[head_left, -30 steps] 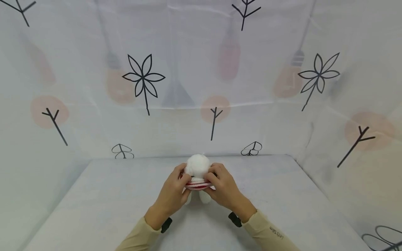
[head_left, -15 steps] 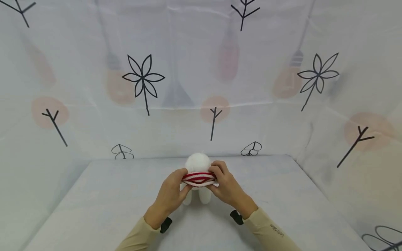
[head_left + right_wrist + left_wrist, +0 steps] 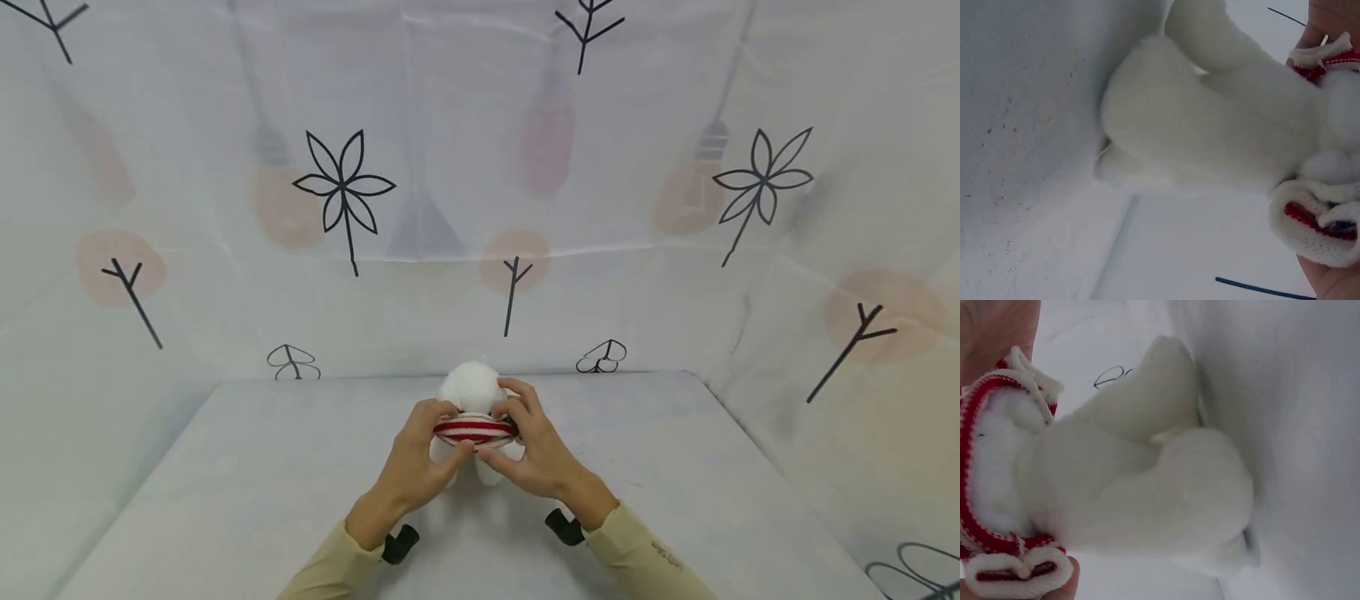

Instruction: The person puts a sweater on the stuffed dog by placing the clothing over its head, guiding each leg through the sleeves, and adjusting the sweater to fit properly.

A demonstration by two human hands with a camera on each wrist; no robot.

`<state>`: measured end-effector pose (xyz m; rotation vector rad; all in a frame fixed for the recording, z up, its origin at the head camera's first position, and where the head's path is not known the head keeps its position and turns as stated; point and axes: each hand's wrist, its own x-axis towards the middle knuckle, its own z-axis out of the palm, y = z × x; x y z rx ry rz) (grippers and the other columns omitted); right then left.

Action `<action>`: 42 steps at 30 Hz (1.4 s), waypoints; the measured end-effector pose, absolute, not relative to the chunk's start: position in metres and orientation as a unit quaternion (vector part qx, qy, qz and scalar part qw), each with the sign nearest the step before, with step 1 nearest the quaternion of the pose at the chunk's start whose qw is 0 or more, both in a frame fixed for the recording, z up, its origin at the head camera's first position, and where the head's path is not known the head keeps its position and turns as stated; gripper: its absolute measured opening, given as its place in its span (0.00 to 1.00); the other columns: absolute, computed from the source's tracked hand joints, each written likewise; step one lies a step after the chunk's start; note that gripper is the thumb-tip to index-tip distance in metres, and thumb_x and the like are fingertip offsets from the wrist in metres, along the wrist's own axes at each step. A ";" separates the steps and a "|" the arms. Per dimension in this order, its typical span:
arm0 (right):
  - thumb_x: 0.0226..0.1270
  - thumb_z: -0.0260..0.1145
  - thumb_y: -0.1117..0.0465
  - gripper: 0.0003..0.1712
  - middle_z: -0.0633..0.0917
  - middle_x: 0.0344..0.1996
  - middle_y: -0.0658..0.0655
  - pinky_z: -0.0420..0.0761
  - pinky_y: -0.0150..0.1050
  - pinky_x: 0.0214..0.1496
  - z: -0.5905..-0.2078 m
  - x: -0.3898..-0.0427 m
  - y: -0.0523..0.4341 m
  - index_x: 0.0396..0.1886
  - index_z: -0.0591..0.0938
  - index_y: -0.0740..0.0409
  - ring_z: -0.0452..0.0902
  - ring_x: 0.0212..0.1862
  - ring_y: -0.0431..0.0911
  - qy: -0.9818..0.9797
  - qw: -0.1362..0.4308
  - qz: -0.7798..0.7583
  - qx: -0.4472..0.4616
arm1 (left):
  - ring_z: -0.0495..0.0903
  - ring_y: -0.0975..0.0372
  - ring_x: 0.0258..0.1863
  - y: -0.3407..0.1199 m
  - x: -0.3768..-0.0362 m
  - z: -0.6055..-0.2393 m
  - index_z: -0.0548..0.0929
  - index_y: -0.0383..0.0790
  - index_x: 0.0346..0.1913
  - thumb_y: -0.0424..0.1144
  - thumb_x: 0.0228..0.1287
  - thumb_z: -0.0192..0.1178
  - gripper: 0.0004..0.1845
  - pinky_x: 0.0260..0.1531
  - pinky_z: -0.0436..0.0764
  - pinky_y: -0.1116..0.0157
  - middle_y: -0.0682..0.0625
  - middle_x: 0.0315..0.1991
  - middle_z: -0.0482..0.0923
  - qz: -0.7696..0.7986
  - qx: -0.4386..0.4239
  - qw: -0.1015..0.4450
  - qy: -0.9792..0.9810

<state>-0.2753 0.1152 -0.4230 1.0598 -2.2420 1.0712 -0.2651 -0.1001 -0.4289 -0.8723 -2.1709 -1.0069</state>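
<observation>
Both hands (image 3: 480, 462) round plush toy (image 3: 471, 390)

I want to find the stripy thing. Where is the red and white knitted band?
In the head view the red and white knitted band sits mid-table around the white plush toy, pinched between the left hand and right hand.

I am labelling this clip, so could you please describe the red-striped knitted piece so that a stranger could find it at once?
Start at the pale table before the printed curtain. Near its far middle, the left hand and right hand grip a white plush toy. The knitted band stretches between them around the toy, the only red-and-white striped thing there.
</observation>
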 end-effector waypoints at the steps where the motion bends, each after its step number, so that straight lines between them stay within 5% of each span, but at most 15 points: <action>1: 0.61 0.69 0.51 0.20 0.57 0.69 0.58 0.80 0.33 0.37 -0.423 -0.275 0.115 0.45 0.69 0.50 0.74 0.47 0.47 -0.812 0.217 0.388 0.379 | 0.73 0.61 0.46 -0.100 -0.264 -0.428 0.71 0.43 0.52 0.43 0.57 0.68 0.23 0.41 0.78 0.59 0.50 0.50 0.70 -0.381 -0.322 0.289 -0.817; 11: 0.59 0.69 0.66 0.10 0.58 0.68 0.63 0.81 0.29 0.36 -0.425 -0.276 0.111 0.32 0.74 0.53 0.74 0.53 0.59 -0.796 0.265 0.348 0.419 | 0.77 0.59 0.44 -0.093 -0.258 -0.430 0.70 0.45 0.33 0.28 0.51 0.69 0.16 0.36 0.81 0.64 0.44 0.52 0.72 -0.366 -0.288 0.290 -0.836; 19: 0.61 0.69 0.60 0.13 0.59 0.68 0.65 0.81 0.37 0.45 -0.430 -0.278 0.111 0.40 0.74 0.56 0.75 0.54 0.58 -0.797 0.300 0.314 0.420 | 0.78 0.57 0.46 -0.093 -0.258 -0.434 0.70 0.43 0.40 0.29 0.51 0.70 0.19 0.39 0.81 0.60 0.43 0.52 0.72 -0.326 -0.290 0.329 -0.838; 26: 0.62 0.69 0.61 0.18 0.63 0.67 0.63 0.79 0.26 0.35 -0.401 -0.263 0.113 0.48 0.73 0.58 0.79 0.38 0.43 -0.797 0.292 0.337 0.407 | 0.76 0.56 0.42 -0.093 -0.242 -0.401 0.73 0.41 0.44 0.35 0.55 0.69 0.17 0.42 0.76 0.57 0.47 0.43 0.76 -0.326 -0.295 0.330 -0.835; 30: 0.60 0.69 0.65 0.14 0.64 0.66 0.63 0.79 0.25 0.35 -0.397 -0.260 0.110 0.41 0.73 0.57 0.80 0.42 0.46 -0.809 0.292 0.320 0.398 | 0.76 0.57 0.41 -0.091 -0.240 -0.398 0.72 0.42 0.39 0.32 0.58 0.67 0.13 0.40 0.77 0.58 0.47 0.41 0.75 -0.329 -0.276 0.306 -0.849; 35: 0.56 0.68 0.69 0.12 0.66 0.64 0.66 0.82 0.38 0.37 -0.406 -0.265 0.107 0.31 0.72 0.55 0.81 0.41 0.53 -0.802 0.349 0.282 0.393 | 0.74 0.60 0.33 -0.089 -0.247 -0.410 0.69 0.43 0.32 0.26 0.55 0.66 0.14 0.34 0.76 0.60 0.52 0.34 0.71 -0.313 -0.277 0.351 -0.838; 42: 0.58 0.70 0.63 0.19 0.64 0.66 0.63 0.80 0.31 0.31 -0.416 -0.276 0.113 0.46 0.72 0.57 0.81 0.33 0.45 -0.827 0.331 0.297 0.345 | 0.75 0.63 0.38 -0.092 -0.254 -0.415 0.74 0.39 0.47 0.32 0.55 0.69 0.19 0.38 0.77 0.64 0.52 0.40 0.76 -0.339 -0.282 0.313 -0.841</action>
